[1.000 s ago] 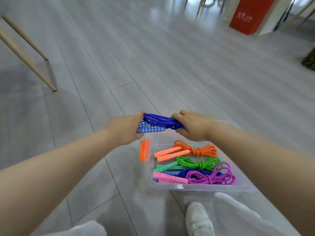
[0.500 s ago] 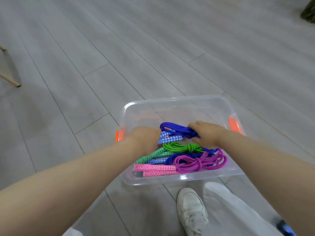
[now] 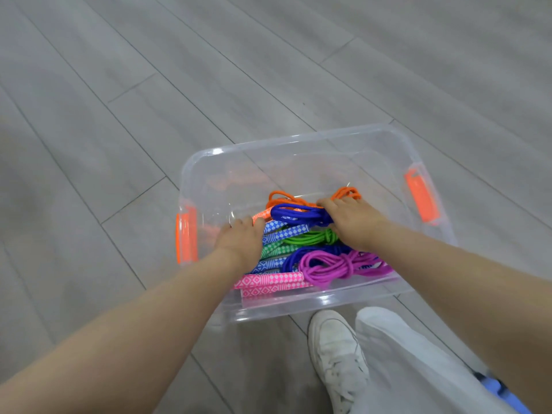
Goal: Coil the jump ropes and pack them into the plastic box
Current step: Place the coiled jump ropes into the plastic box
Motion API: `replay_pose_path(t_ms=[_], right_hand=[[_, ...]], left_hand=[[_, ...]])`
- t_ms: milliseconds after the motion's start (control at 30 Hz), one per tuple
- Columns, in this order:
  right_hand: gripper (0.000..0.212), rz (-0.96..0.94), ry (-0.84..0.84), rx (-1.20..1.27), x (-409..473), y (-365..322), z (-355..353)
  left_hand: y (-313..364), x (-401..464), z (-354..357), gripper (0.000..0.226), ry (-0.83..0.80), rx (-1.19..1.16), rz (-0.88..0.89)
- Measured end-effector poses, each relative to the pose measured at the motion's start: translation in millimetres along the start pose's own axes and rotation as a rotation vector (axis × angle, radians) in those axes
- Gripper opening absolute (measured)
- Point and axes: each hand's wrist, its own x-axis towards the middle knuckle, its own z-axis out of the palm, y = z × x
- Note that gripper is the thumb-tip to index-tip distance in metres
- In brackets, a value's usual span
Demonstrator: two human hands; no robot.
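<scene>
A clear plastic box (image 3: 298, 138) with orange side latches (image 3: 186, 234) stands on the grey floor. Both my hands are inside it, holding a coiled blue jump rope (image 3: 298, 213) with blue-and-white patterned handles. My left hand (image 3: 239, 237) grips the handle end. My right hand (image 3: 352, 219) grips the rope bundle. The blue rope lies on an orange rope (image 3: 283, 197) and a green rope (image 3: 310, 239). Nearer me lie another blue rope (image 3: 298, 256) and a purple rope (image 3: 337, 265) with pink handles.
My white shoe (image 3: 337, 354) and light trouser leg (image 3: 418, 369) are just in front of the box's near wall. The box's far half holds no ropes. Grey floor planks surround the box on all sides.
Both hands have lowered the blue rope from above the box down into it, onto the other ropes. The camera has tilted downward, so the box now sits mid-frame.
</scene>
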Motion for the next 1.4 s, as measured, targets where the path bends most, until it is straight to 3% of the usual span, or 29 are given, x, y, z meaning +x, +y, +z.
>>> replay_pose_path(t_ms=[167, 267, 433, 667, 833, 1200, 1400], right_hand=[[0.052, 0.011, 0.03, -0.108, 4, -1, 2], [0.05, 0.079, -0.028, 0.057, 6, -5, 6], [0.048, 0.087, -0.013, 0.227, 2, 0, 8], [0.073, 0.018, -0.171, 0.036, -6, -4, 12], [0.084, 0.058, -0.278, 0.035, -5, -7, 8], [0.069, 0.065, -0.149, 0.078, -31, -18, -36], [0.058, 0.116, -0.091, 0.146, -57, -29, -87]], left_hand=[[2, 0, 3, 0.047, 0.049, -0.089, -0.022], [8, -4, -11, 0.045, 0.175, -0.076, 0.097], [14, -10, -9, 0.04, 0.086, -0.073, 0.137], [13, -10, 6, 0.063, -0.067, -0.126, 0.167], [12, -9, 6, 0.076, -0.203, -0.112, 0.136], [4, -41, -34, 0.061, -0.087, -0.067, 0.238], [-13, -73, -69, 0.058, -0.019, -0.049, 0.148]])
